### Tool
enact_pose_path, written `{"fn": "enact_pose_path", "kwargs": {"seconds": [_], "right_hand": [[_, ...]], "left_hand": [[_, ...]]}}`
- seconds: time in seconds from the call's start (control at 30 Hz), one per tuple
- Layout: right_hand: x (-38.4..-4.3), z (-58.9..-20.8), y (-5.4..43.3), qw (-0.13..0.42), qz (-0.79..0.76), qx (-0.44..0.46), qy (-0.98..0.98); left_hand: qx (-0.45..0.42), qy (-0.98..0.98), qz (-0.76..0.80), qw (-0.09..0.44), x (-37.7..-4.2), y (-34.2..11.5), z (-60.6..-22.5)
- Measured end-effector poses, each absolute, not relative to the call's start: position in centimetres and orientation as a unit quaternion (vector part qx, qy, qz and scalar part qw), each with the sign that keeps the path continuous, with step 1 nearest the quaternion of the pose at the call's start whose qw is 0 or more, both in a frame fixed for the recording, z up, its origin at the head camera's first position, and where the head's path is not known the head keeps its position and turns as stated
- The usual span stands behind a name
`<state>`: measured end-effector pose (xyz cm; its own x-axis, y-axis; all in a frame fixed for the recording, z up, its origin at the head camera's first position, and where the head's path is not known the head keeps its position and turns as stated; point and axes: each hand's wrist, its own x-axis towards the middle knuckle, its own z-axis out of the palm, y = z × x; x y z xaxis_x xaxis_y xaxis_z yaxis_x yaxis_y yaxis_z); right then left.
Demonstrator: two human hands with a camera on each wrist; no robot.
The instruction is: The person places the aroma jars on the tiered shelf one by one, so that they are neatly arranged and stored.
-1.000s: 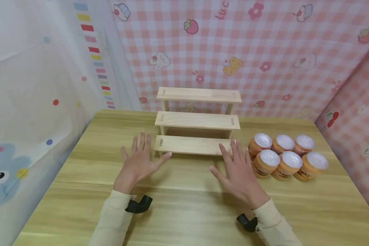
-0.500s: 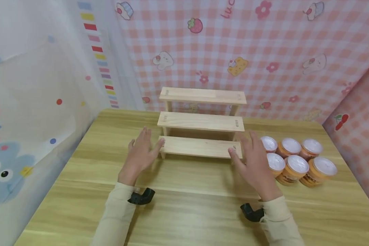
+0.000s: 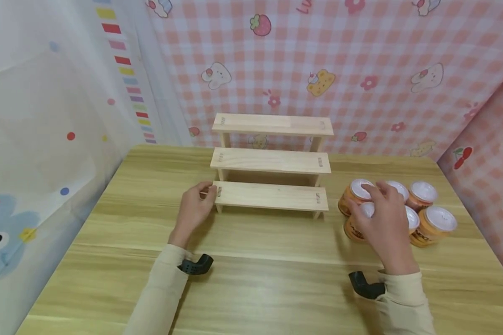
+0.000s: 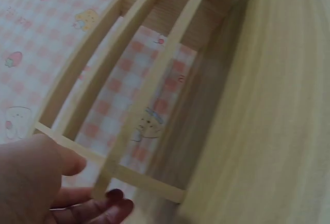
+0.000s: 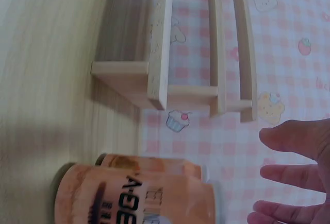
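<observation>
A pale wooden three-step display shelf stands at the back middle of the table. My left hand is at the left end of its lowest step; the thumb lies at the board's corner and the fingers curl round its end, as the left wrist view shows. Several orange jars with whitish lids stand grouped right of the shelf. Over them hovers my right hand, fingers spread and bent a little, holding nothing. In the right wrist view, its fingertips are apart from the labelled jar.
The wood-grain table runs back to a pink checked cloth. White dotted cloth hangs at the left and more pink cloth at the right. Both wrists carry black mounts.
My left hand has closed in on the lowest step's left end and curled its fingers. My right hand has moved right, from the step's right end to above the jars.
</observation>
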<state>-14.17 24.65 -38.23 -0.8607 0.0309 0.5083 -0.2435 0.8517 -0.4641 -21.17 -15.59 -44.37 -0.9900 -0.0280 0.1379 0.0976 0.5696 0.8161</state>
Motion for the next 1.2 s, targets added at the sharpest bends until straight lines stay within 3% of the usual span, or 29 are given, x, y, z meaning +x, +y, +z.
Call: {"fn": "enact_pose_path", "kwargs": {"seconds": [0.53,1.2], "right_hand": [[-13.6,-38.9,26.3,0.173,0.251,0.020,-0.952],[-13.3,-39.0,27.0,0.120,0.206,-0.015,-0.971]], "left_hand": [[0.003,-0.817,-0.574,0.064,-21.5,-14.6,-47.7],[-0.012,-0.796,-0.600,0.078,-21.7,-14.7,-48.8]]}}
